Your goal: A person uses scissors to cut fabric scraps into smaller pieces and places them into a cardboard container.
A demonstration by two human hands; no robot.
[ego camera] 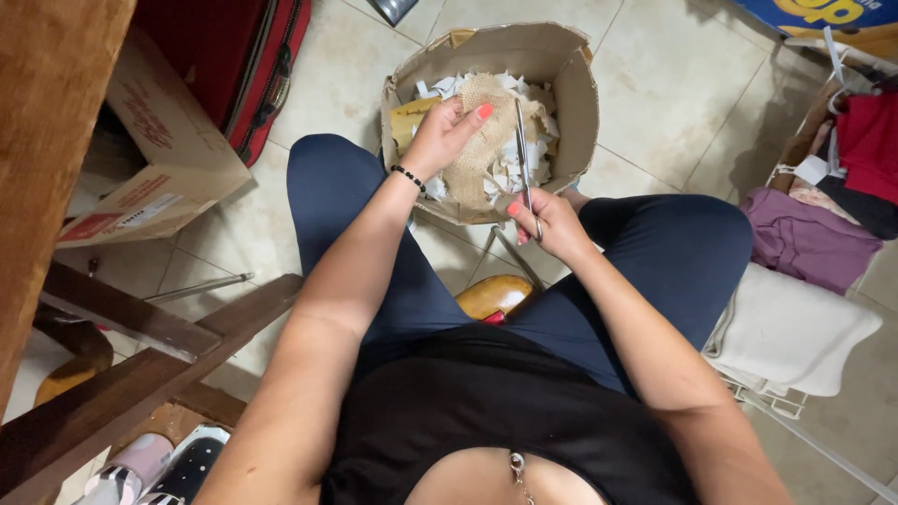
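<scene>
My left hand (pixel 441 136) pinches a piece of tan burlap fabric (pixel 482 140) and holds it over a cardboard box (pixel 582 93) on the floor. My right hand (pixel 547 223) grips a pair of metal scissors (pixel 524 154), with the blades pointing up along the burlap's right edge. The box holds several white paper scraps (pixel 533 150) and a yellowish piece. I am seated, with both knees in dark blue leggings on either side of the box.
A red suitcase (pixel 253 56) and a tilted cardboard box (pixel 154 159) lie at the left, beside wooden furniture (pixel 122 393). Folded cloths in purple, red and white (pixel 804 309) are stacked on a white rack at the right. The floor is beige tile.
</scene>
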